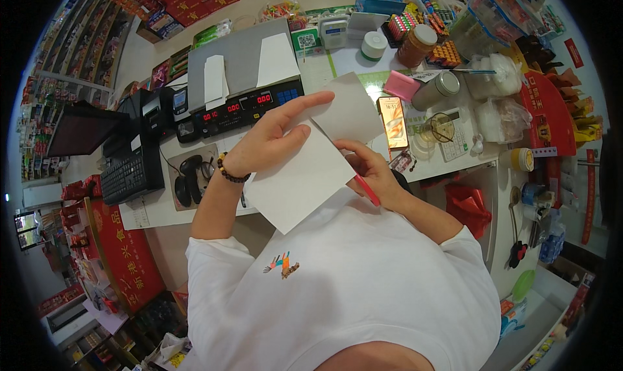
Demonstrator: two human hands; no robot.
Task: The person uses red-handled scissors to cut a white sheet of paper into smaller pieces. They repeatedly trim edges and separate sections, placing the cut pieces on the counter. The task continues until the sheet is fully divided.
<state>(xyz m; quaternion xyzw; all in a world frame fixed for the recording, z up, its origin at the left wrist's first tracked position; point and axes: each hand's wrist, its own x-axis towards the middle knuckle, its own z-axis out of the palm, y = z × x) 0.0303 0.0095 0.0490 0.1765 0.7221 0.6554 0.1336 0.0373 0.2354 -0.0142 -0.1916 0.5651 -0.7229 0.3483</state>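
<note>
A sheet of white paper [304,176] lies slanted in front of my chest, with my left hand [272,140] gripping it from its upper left side. On the right, my right hand [372,174] holds a red-handled tool [366,190], possibly scissors or a cutter, against the sheet's edge; its blade is hidden by paper and fingers. A second white piece [348,108] angles up behind the sheet, and whether the two are joined is unclear. Folded white strips [214,81] and another white sheet [277,59] rest on the grey pan of a digital scale [243,106].
Right of the hands are a lit smartphone [392,123], a glass cup [438,128], a calculator [455,140], a metal canister [435,90] and a pink box [401,84]. A black keyboard [131,174] and a handheld scanner [191,176] lie left. The counter's edge [194,220] runs below.
</note>
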